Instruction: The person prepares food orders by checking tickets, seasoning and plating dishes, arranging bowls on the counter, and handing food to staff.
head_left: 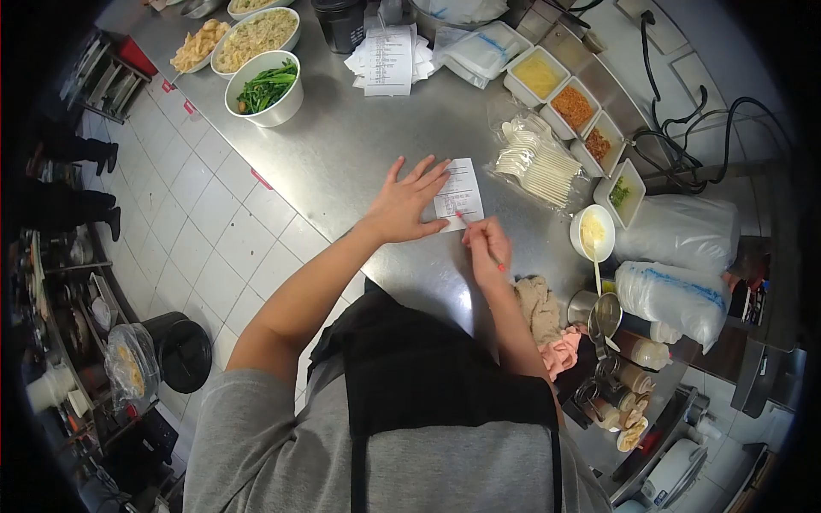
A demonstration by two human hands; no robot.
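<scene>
My left hand (pixel 405 203) lies with fingers spread on the steel counter, its fingertips and thumb over the left edge of a printed paper receipt (pixel 464 181). A slim red pen (pixel 463 220) is pinched in my right hand (pixel 490 248), its tip at the lower part of the receipt. Beyond my hands, a stack of printed slips (pixel 389 61) sits on the counter. To the right of the receipt is a clear plastic bag of pale disposable spoons (pixel 537 162).
At the far left stand a bowl of green vegetables (pixel 267 90) and a bowl of fried rice (pixel 256 41). White tubs of toppings (pixel 571 109) line the right wall. A bowl with a spoon (pixel 592 233) and a crumpled cloth (pixel 539 309) lie near my right arm.
</scene>
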